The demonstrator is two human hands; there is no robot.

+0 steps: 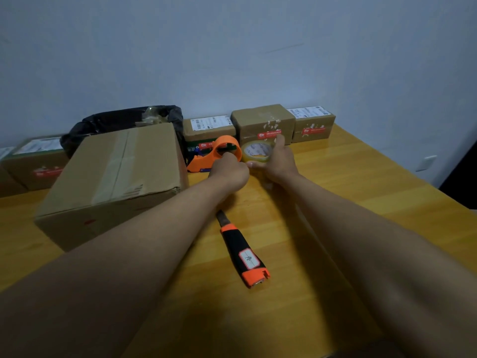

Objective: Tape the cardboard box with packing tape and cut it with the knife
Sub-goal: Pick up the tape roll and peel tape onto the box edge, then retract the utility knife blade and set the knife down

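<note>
A large cardboard box (113, 177) with a strip of tape down its top lies on the left of the wooden table (348, 182). An orange tape dispenser (222, 153) stands just right of the box, and my left hand (228, 171) grips it from the near side. A roll of clear packing tape (256, 152) sits beside the dispenser, with my right hand (277, 164) wrapped around it, thumb up. A knife with a black and orange handle (244, 251) lies on the table between my forearms, its blade partly hidden under my left wrist.
Several small taped parcels (263, 122) line the wall at the back. A bin with a black bag (124, 122) stands behind the large box. Another parcel (36, 161) sits at the far left. A wall socket (426, 162) is on the right.
</note>
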